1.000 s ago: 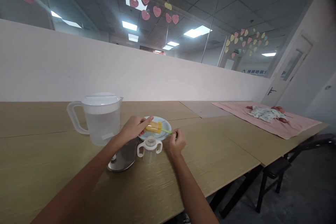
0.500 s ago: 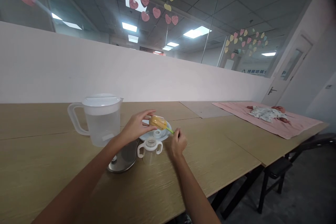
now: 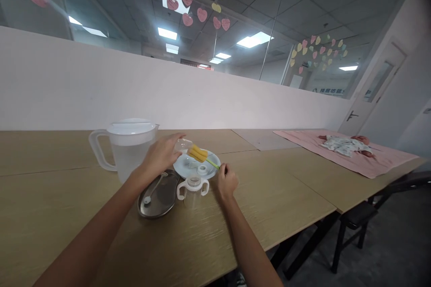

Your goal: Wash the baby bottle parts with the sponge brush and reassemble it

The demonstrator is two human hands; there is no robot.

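My left hand [image 3: 164, 152] grips a small clear cup-shaped cover [image 3: 183, 145], tilted with its mouth to the right. My right hand [image 3: 227, 180] is closed round the green handle of a bottle brush [image 3: 198, 153], whose yellow sponge head sits at the cover's mouth, mostly outside it. Below the sponge lies a white plate [image 3: 215, 158] bearing a white ring [image 3: 202, 170] and clear pieces I cannot make out. In front of the plate stands a clear baby bottle [image 3: 193, 190] with two white handles, its top uncapped.
A lidded water pitcher [image 3: 129, 152] stands left, partly behind my left hand. A metal tray [image 3: 158, 202] holds a straw with a white weighted end [image 3: 147, 199]. Far right, a baby doll [image 3: 346, 145] lies on a pink cloth [image 3: 310, 143]. A black stool [image 3: 358, 217] stands by the table.
My left hand has moved left with the clear cover, drawing it off most of the sponge head. The right hand has barely moved. More of the plate and tray shows.
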